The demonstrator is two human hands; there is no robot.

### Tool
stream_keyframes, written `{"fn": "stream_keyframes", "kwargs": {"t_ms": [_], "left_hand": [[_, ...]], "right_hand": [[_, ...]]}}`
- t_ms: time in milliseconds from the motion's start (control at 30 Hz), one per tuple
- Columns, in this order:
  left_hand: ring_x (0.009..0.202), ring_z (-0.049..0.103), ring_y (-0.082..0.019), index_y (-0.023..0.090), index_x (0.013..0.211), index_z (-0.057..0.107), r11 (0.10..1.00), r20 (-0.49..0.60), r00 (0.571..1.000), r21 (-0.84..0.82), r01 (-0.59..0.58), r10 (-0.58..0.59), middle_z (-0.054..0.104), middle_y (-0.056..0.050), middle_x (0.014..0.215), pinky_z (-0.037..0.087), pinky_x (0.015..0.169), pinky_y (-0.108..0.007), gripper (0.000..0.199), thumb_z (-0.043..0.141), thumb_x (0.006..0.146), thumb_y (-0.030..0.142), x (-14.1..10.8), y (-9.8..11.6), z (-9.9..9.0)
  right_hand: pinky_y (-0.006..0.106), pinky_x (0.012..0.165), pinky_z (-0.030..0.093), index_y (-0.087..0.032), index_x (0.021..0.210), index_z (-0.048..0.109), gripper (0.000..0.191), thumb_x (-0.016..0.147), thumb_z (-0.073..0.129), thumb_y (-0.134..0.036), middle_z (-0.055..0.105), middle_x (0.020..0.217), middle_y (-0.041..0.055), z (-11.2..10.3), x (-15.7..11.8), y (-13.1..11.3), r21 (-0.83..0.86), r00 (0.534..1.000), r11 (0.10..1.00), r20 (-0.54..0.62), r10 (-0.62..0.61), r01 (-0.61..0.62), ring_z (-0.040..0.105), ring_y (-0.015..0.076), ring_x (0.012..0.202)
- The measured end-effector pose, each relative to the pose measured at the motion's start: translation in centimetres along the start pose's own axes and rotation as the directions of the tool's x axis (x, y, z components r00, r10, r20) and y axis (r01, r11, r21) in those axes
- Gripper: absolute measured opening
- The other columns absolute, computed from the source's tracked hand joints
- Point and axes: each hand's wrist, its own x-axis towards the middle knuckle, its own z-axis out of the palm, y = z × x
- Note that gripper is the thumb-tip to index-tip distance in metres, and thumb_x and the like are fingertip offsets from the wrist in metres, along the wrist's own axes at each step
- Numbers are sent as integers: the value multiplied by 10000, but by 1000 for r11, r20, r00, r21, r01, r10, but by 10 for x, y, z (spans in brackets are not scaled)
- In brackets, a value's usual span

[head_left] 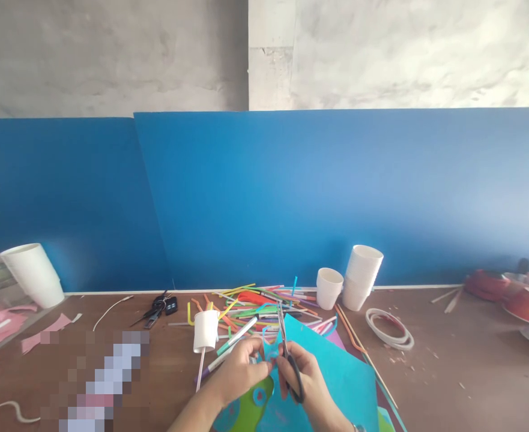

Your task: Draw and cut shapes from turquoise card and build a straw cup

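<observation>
My right hand (307, 378) grips a pair of scissors (295, 375) with black handles, the blades pointing up and away from me. Close beside it, the closed fingers of my left hand (241, 372) pinch a small piece of blue paper (271, 349); part of it is hidden by the fingers. Both hands are over blue sheets (336, 372) and a green cutout (250, 408) with a blue ring on it. Left of my left hand, a white paper cup (206, 331) has a straw below it and yellow straw ends at its top.
Behind my hands lies a heap of colourful straws (264, 303). A single white cup (329, 289) and a cup stack (363, 276) stand by the blue partition (264, 198). Right of them is a roll of white tape (389, 329); keys (170, 305) lie to the left.
</observation>
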Motion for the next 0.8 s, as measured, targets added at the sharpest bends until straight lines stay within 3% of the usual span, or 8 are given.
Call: {"fn": "stream_keyframes", "kwargs": {"t_ms": [133, 233, 400, 533, 667, 800], "left_hand": [[723, 487, -158, 184, 714, 582, 995, -132, 990, -92, 38, -50, 545, 15, 720, 369, 694, -265, 176, 650, 676, 343, 1, -5, 15], [705, 508, -159, 174, 708, 583, 976, -183, 983, -217, -13, -27, 579, 1, 713, 378, 690, -267, 216, 653, 682, 377, 3, -10, 24], [595, 528, -136, 175, 687, 539, 882, -211, 977, -465, -78, -25, 593, -3, 645, 401, 618, -256, 221, 639, 710, 371, 3, -6, 27], [558, 506, -111, 184, 654, 495, 857, -243, 969, -508, -88, -45, 545, 27, 582, 382, 548, -213, 196, 632, 698, 316, 2, -1, 24], [538, 512, -124, 194, 645, 477, 847, -198, 978, -529, -49, -67, 531, 25, 573, 354, 454, -201, 222, 640, 672, 342, 2, 0, 25], [508, 501, -104, 190, 659, 479, 848, -228, 972, -526, -69, -62, 524, 30, 576, 350, 423, -186, 220, 650, 684, 327, 1, 0, 26]], "right_hand": [[171, 316, 177, -191, 728, 461, 481, 701, 587, -655, 477, 341, -71, -1, 0, 1, 10, 999, 1000, -51, -11, 12, 262, 37, 282], [169, 321, 197, -189, 770, 462, 462, 723, 580, -633, 493, 369, -69, -2, 0, 1, 22, 997, 1000, -79, -7, 9, 280, 43, 298], [166, 350, 266, -175, 854, 480, 419, 767, 578, -573, 567, 519, -41, 1, -1, 4, -14, 997, 999, 68, -39, 40, 356, 50, 355], [166, 388, 339, -171, 843, 490, 401, 764, 599, -549, 550, 585, -33, 4, -4, 7, -1, 974, 998, 216, -67, 69, 473, 81, 453], [160, 382, 332, -163, 856, 491, 389, 782, 589, -532, 538, 568, -37, 5, -4, 9, 8, 967, 998, 244, -69, 69, 475, 84, 460], [161, 365, 316, -163, 848, 492, 406, 769, 595, -549, 528, 545, -40, 5, -4, 9, 5, 971, 998, 232, -57, 57, 465, 85, 442]]}}
